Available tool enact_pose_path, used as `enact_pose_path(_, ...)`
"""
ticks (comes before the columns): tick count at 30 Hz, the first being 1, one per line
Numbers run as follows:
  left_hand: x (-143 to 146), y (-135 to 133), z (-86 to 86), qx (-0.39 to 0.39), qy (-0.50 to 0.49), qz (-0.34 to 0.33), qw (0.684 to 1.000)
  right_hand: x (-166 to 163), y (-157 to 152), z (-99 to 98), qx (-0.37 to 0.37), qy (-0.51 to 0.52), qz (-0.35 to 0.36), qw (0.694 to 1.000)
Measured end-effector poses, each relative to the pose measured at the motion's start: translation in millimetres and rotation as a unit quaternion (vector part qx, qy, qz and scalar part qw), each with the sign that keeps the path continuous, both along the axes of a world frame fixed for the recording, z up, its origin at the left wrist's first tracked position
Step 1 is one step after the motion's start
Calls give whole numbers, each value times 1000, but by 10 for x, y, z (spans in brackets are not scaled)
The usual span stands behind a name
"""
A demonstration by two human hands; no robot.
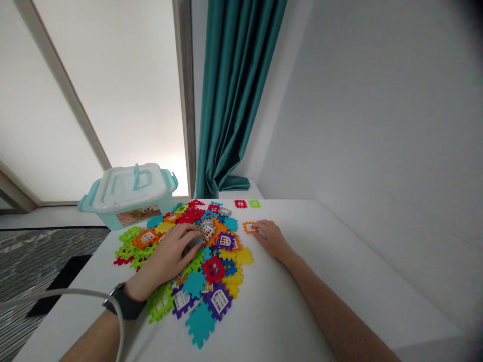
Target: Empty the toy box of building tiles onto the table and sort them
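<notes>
A heap of bright plastic interlocking tiles (195, 284) with notched edges lies on the white table. On top of the heap rests my left hand (173, 251), its fingers spread over the pieces and a grey tile (207, 230) just beyond the fingertips. Right of the heap, my right hand (272, 240) has its fingertips closed at the edge of an orange square tile (249, 228), which lies flat or nearly flat on the table. Behind that one are a red tile (240, 203) and a lime green tile (254, 203), side by side and apart from the heap.
A lidded turquoise storage box (132, 193) stands behind the heap at the left. A pale cable (75, 291) crosses near my left wrist, which wears a dark watch (126, 300). Beyond the white table (287, 311) hang a green curtain (234, 100) and a grey wall (377, 125).
</notes>
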State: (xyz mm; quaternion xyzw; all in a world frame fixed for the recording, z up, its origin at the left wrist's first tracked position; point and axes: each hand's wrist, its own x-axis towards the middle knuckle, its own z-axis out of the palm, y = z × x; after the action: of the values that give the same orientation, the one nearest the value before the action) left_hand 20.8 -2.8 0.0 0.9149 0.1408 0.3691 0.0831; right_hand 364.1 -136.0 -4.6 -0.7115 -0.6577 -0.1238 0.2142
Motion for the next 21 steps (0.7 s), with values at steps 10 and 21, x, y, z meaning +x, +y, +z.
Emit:
enact_pose_path(10, 9, 18, -27, 21, -8, -6, 1000, -320, -125, -28, 15, -34, 25, 999)
enact_pose_path(21, 18, -5, -9, 27, -12, -5, 1000, -361, 111, -51, 3, -66, -15, 998)
